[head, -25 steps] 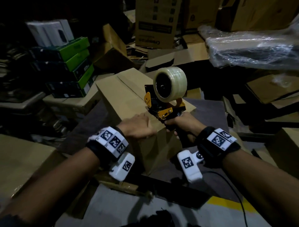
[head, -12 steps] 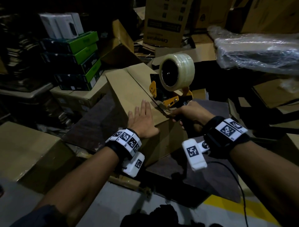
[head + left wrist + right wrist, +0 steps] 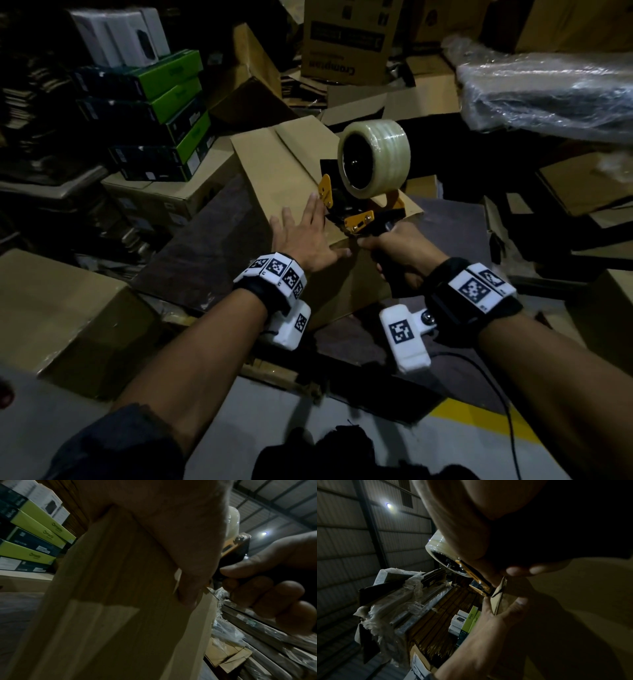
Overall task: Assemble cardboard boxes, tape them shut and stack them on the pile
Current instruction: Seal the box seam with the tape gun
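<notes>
Head view: left hand (image 3: 305, 240) flat, fingers spread, pressing cardboard box (image 3: 274, 178) top; right hand (image 3: 397, 251) fingers wrapped round tape dispenser (image 3: 363, 192) handle at box near edge.

The black handle of the yellow tape dispenser (image 3: 356, 219) is hidden inside the right hand (image 3: 400, 250); the plastic-wrapped bundle (image 3: 548, 92) is cut off at the head view's right edge.

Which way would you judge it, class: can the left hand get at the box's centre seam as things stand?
Probably yes: the left hand lies flat on the box top beside the tape dispenser, and the seam stretch ahead of it looks uncovered.
</notes>
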The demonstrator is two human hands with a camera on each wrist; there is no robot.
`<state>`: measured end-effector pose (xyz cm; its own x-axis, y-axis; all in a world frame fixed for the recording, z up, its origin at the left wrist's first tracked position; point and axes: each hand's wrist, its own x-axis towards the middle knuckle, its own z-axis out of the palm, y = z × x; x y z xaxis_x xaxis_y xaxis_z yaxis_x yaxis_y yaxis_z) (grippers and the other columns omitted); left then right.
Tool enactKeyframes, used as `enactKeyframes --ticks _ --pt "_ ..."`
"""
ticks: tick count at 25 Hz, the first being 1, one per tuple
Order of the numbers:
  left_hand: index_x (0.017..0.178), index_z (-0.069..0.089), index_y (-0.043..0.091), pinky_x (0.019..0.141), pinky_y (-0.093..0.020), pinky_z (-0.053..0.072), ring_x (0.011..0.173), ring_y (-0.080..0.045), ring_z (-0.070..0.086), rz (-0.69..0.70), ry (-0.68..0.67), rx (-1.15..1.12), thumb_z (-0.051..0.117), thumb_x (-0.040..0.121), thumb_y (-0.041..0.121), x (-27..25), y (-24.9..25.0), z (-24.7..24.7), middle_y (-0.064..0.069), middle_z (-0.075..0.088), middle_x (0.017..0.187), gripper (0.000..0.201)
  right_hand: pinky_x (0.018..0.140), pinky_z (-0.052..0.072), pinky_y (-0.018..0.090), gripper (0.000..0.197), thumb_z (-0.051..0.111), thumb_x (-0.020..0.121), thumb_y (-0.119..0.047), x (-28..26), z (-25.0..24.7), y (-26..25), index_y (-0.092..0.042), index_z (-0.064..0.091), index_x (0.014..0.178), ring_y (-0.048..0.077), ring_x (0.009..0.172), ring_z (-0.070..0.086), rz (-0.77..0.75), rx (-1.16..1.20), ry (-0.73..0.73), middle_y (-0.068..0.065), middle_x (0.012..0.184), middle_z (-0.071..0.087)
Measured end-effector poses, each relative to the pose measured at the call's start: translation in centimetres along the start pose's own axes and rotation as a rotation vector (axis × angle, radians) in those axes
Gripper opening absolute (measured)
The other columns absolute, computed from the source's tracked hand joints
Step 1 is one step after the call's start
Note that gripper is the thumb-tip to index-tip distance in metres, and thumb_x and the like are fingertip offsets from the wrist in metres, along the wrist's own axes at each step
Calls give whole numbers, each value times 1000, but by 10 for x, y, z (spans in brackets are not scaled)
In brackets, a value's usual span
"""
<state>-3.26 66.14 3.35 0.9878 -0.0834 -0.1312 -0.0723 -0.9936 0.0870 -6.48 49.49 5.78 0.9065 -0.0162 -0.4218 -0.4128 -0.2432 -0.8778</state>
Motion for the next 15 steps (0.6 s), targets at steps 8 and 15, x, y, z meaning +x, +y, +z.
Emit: enactKeyframes --ticks 8,15 --pt "151 -10 41 113 -65 1 142 -51 -5 32 17 -10 41 77 82 12 -3 -2 9 -15 161 99 42 36 25 7 68 93 -12 -22 -16 12 -10 62 96 13 40 45 -31 37 27 -2 48 48" --pt "150 -8 45 113 -65 -3 142 -51 -9 20 13 -28 45 80 76 16 -2 -2 8 -14 161 93 37 31 23 16 64 95 -6 -49 -22 20 -9 52 85 10 30 37 -37 77 22 -4 39 40"
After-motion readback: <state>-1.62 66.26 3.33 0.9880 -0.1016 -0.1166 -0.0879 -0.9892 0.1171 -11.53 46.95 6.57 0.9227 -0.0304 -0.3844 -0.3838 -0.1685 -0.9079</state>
